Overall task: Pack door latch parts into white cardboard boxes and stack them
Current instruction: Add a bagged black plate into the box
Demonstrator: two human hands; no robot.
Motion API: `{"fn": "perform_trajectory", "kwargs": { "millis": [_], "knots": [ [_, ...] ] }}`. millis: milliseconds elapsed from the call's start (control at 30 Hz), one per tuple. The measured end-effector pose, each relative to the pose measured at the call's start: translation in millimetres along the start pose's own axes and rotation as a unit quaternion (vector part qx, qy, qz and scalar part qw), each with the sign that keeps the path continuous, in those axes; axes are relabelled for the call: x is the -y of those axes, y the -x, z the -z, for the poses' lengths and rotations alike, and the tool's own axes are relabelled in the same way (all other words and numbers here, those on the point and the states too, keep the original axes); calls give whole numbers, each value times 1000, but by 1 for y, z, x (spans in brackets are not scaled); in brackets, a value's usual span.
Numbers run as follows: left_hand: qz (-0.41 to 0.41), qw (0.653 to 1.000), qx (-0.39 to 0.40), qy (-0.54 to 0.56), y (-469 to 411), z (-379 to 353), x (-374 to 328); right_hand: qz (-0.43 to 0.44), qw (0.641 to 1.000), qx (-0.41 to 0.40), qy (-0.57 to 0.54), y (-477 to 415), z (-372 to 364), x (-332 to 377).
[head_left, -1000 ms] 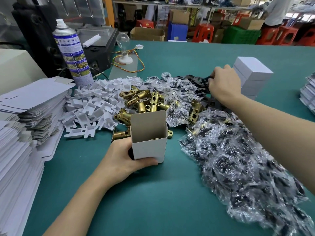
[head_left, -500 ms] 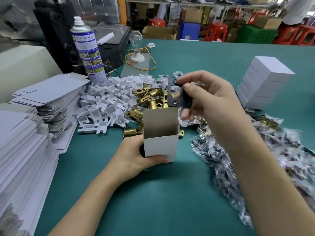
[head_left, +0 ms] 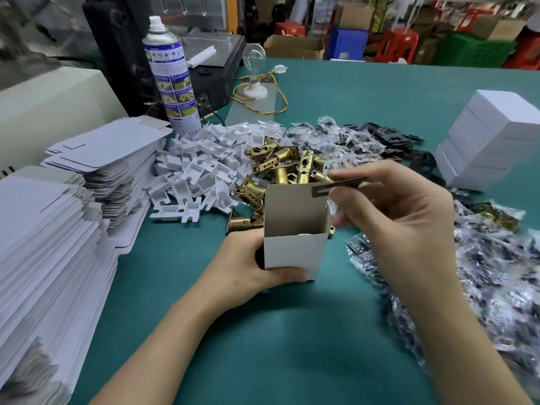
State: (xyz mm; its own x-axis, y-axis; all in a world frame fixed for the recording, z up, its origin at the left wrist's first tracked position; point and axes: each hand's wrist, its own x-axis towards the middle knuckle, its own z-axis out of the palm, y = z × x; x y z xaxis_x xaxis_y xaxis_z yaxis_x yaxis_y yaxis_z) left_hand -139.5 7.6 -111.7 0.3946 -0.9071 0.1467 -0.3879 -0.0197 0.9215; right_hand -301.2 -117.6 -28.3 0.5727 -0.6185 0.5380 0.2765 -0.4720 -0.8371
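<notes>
An open white cardboard box (head_left: 295,252) stands upright on the green table, and my left hand (head_left: 248,267) grips its lower left side. My right hand (head_left: 400,217) pinches a flat black plate (head_left: 336,186) edge-on just above the box's open right rim. Behind the box lies a heap of brass latch bodies (head_left: 280,168). More black plates (head_left: 388,138) lie at the back. A stack of closed white boxes (head_left: 491,141) stands at the right.
White plastic inserts (head_left: 201,171) are piled left of the latches. Stacks of flat box blanks (head_left: 52,229) fill the left edge. Clear bags of small parts (head_left: 496,267) spread along the right. A spray can (head_left: 171,74) and a light bulb (head_left: 254,68) stand at the back.
My right hand reached to the black plates at the back, picked one up and brought it to the box opening, turning it edge-on. My left hand kept holding the box.
</notes>
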Motion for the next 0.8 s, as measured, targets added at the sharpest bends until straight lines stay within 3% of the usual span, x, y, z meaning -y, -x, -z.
{"fn": "perform_trajectory", "kwargs": {
  "millis": [200,600,800],
  "knots": [
    [-12,1000,-2,-13,1,0,-3,54,994,19,96,-1,-5,-5],
    [-17,1000,-3,-20,3,0,0,-5,993,-17,115,3,-12,-17],
    [-27,999,6,-33,3,0,1,37,982,14,187,4,-12,-19]
  ]
}}
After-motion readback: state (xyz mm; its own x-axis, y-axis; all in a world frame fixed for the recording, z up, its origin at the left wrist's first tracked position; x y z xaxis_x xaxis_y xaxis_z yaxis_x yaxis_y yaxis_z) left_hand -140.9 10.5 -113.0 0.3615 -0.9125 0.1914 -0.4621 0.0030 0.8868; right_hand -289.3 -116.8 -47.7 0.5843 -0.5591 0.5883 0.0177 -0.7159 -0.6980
